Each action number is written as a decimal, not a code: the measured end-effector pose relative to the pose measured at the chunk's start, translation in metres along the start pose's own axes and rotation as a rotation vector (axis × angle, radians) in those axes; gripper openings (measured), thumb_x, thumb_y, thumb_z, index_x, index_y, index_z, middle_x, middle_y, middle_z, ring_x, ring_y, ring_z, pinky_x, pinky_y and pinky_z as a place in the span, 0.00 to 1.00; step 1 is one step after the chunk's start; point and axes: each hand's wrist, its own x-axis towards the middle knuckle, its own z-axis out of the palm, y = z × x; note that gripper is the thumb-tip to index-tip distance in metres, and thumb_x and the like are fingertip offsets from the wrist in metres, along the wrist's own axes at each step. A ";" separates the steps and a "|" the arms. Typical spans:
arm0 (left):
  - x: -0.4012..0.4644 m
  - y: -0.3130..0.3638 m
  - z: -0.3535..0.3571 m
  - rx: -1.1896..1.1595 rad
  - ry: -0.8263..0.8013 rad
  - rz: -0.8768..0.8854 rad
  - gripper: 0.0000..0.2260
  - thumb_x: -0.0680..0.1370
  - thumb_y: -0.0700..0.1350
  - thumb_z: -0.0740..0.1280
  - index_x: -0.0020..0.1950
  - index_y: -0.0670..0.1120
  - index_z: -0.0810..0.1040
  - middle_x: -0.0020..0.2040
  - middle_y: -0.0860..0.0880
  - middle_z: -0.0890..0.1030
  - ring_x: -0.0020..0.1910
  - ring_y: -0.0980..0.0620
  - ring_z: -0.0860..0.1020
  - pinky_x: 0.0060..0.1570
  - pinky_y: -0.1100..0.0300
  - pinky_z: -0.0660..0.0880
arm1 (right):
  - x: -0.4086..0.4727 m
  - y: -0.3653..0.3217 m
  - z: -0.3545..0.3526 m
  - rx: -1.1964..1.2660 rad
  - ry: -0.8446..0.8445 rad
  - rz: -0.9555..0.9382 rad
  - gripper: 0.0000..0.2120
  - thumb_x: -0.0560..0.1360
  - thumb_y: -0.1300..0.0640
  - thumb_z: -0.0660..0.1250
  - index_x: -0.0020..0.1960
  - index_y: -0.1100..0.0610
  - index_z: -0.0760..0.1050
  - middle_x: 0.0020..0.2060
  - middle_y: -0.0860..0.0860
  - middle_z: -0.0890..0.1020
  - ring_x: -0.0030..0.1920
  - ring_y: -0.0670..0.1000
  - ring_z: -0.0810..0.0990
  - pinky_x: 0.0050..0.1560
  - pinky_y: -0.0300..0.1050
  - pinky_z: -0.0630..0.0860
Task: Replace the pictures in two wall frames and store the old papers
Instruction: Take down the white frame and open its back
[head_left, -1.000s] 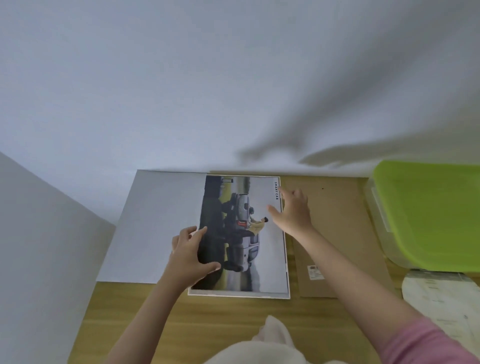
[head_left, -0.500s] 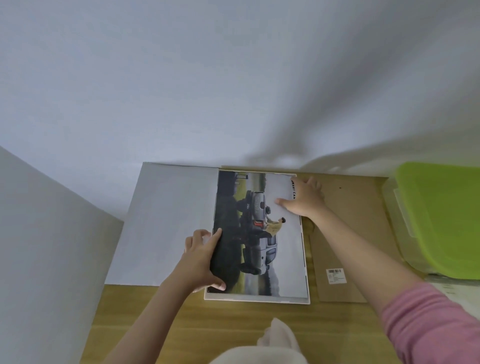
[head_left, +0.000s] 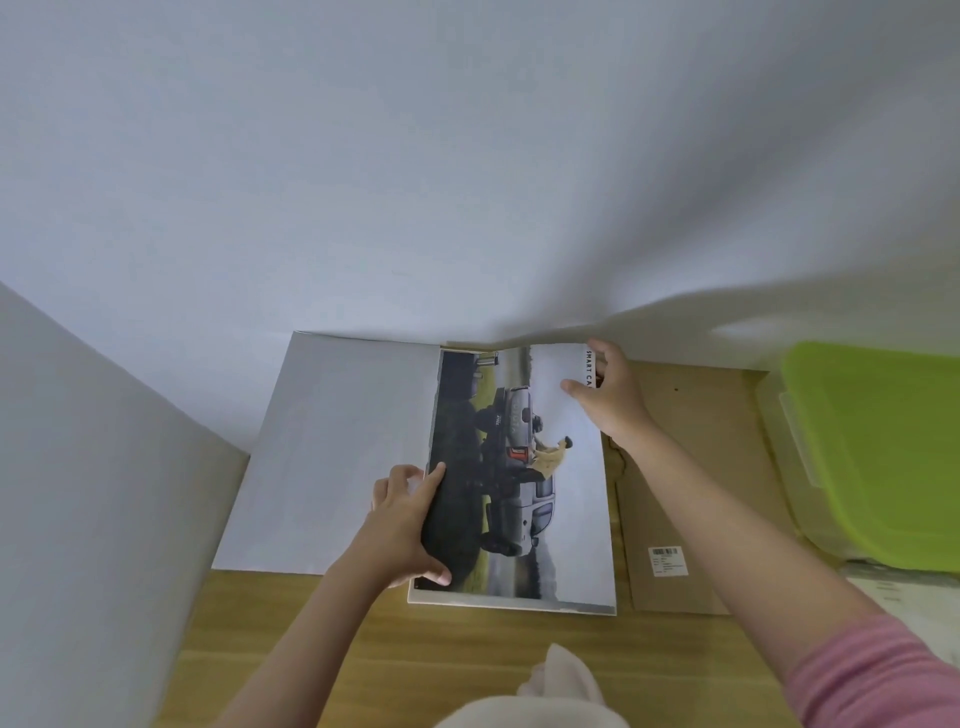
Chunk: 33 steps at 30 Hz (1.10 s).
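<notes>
A car picture (head_left: 566, 499), printed with a silver car and the words SMART CAR, lies on a pale frame (head_left: 509, 605) on the wooden table. My left hand (head_left: 410, 525) pinches the picture's left edge, thumb on top and fingers under it. My right hand (head_left: 605, 392) grips the far right corner, which curls up off the frame. A large white sheet (head_left: 337, 452) lies flat to the left, partly under the picture. A brown backing board (head_left: 670, 493) with a barcode label (head_left: 669, 560) lies to the right.
A clear storage box with a lime green lid (head_left: 883, 452) stands at the right edge. Papers (head_left: 904, 597) lie in front of it. A white wall rises right behind the table, and a grey panel (head_left: 78, 493) closes off the left side. Pale cloth (head_left: 550, 696) shows at the bottom.
My left hand went from resting flat on the picture to pinching its left edge. My right hand slid to the far right corner and lifted it. The camera view shifted left.
</notes>
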 end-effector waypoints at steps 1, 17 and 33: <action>-0.001 0.000 0.000 -0.009 -0.004 0.001 0.57 0.58 0.55 0.79 0.76 0.55 0.45 0.69 0.52 0.53 0.67 0.49 0.54 0.66 0.51 0.68 | -0.002 -0.004 0.001 0.005 0.013 -0.025 0.29 0.74 0.65 0.69 0.71 0.56 0.62 0.66 0.52 0.71 0.62 0.47 0.71 0.53 0.36 0.70; -0.030 0.019 -0.012 -0.521 0.344 0.079 0.31 0.71 0.39 0.73 0.70 0.54 0.65 0.56 0.51 0.74 0.51 0.53 0.76 0.46 0.68 0.75 | -0.056 -0.060 -0.038 0.534 0.148 -0.204 0.23 0.74 0.72 0.64 0.64 0.53 0.69 0.51 0.49 0.81 0.49 0.48 0.81 0.55 0.46 0.77; -0.031 0.128 0.003 -0.499 0.287 0.329 0.24 0.76 0.31 0.60 0.62 0.58 0.73 0.49 0.52 0.78 0.45 0.55 0.76 0.42 0.59 0.78 | -0.141 0.026 -0.213 0.329 0.415 -0.182 0.08 0.69 0.64 0.74 0.43 0.54 0.78 0.39 0.50 0.81 0.35 0.47 0.79 0.32 0.39 0.75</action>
